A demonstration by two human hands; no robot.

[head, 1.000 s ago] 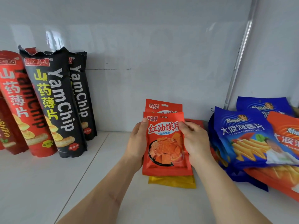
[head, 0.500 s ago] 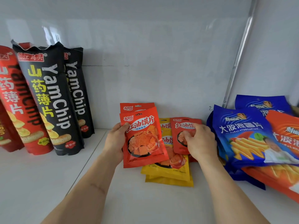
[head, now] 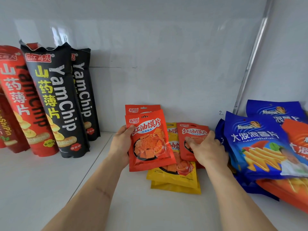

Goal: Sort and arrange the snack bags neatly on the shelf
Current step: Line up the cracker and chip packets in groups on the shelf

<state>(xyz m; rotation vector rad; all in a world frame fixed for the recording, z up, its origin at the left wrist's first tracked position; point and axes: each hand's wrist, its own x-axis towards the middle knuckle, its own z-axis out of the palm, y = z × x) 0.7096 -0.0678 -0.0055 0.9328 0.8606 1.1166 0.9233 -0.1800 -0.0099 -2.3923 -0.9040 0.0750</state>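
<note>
My left hand point(head: 120, 144) grips two small red snack bags point(head: 149, 140) by their left edge, one behind the other, held upright above the white shelf point(head: 50, 189). My right hand point(head: 207, 150) lies on a third red bag point(head: 191, 132), fingers curled at its middle. That bag rests on a stack of yellow bags point(head: 175, 179) lying flat on the shelf.
Tall black YamChip bags point(head: 55, 100) and red YamChip bags point(head: 18, 104) stand against the back wall at the left. A leaning pile of blue bags point(head: 260, 144) and orange bags point(head: 296, 139) fills the right side. A metal rail point(head: 250, 64) runs up the right corner.
My left hand carried the two red bags to the left, away from the stack. My right hand let go of them and moved onto a third red bag on the yellow stack.
</note>
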